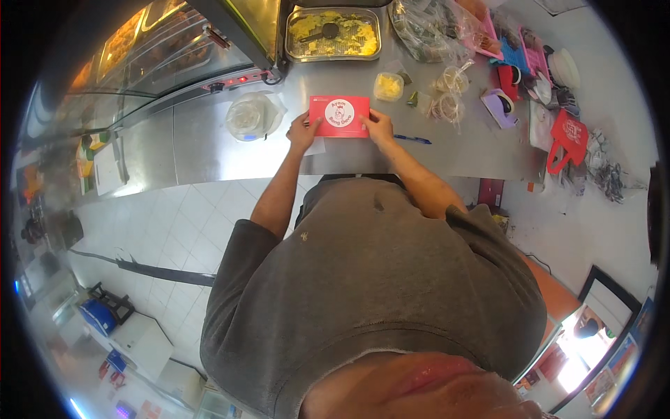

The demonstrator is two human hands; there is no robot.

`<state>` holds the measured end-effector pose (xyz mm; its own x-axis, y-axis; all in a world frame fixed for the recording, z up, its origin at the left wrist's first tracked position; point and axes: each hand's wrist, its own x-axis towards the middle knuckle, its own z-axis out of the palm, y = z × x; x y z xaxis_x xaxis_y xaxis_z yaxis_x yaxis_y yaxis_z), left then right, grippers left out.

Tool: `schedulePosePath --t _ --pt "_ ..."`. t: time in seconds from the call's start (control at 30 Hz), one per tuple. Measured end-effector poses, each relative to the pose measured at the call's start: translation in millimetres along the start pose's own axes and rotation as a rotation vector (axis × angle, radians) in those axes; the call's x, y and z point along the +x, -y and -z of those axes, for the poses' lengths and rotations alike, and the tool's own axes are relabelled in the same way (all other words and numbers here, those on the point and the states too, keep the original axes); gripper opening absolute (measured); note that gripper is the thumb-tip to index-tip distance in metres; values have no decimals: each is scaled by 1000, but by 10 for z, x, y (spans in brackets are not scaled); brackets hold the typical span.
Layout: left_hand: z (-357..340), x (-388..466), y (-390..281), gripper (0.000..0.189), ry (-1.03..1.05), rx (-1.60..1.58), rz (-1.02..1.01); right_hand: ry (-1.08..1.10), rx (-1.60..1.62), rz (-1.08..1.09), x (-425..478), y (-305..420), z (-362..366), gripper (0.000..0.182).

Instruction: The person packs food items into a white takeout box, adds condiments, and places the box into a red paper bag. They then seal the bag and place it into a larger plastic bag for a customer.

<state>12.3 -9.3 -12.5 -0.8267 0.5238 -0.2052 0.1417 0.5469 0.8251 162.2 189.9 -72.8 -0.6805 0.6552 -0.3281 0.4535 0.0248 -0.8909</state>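
Both my hands hold a flat-looking red printed food box [319,124] by its two short sides, over the steel counter. My left hand [304,131] grips its left edge with the thumb on top, and my right hand [378,129] grips the right edge in the same way. A white paper [315,147] lies partly under the left side. Just right of my right hand rests a blue pen [416,139]. Beyond the box stands a clear plastic tub of yellow food [389,86]. To the left sits a stack of clear plastic [246,118].
A metal tray of yellow food [361,50] with a black scoop [328,31] stands at the back of the counter [201,136]. A heated glass display case [183,57] is at back left. Tape dispensers [500,107], plastic bags and a red bag [568,137] crowd the right.
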Motion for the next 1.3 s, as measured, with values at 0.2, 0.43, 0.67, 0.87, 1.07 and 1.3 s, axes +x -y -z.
schedulePosePath --t 0.2,0.43,0.67,0.87,1.07,1.3 --pt "336 15 9 52 137 -415 17 48 122 -60 69 443 260 34" --pt "277 73 232 58 233 -256 39 -59 150 57 -46 77 88 35" --pt "187 -4 319 53 134 -238 -27 73 234 -80 -162 57 87 35" --pt "361 -14 -82 51 267 -372 -33 56 254 -82 74 -469 152 33" --pt "357 -3 -111 49 236 -327 62 187 219 -128 87 -333 200 32" --pt "213 172 293 47 60 68 -67 61 -70 102 -18 -67 236 39"
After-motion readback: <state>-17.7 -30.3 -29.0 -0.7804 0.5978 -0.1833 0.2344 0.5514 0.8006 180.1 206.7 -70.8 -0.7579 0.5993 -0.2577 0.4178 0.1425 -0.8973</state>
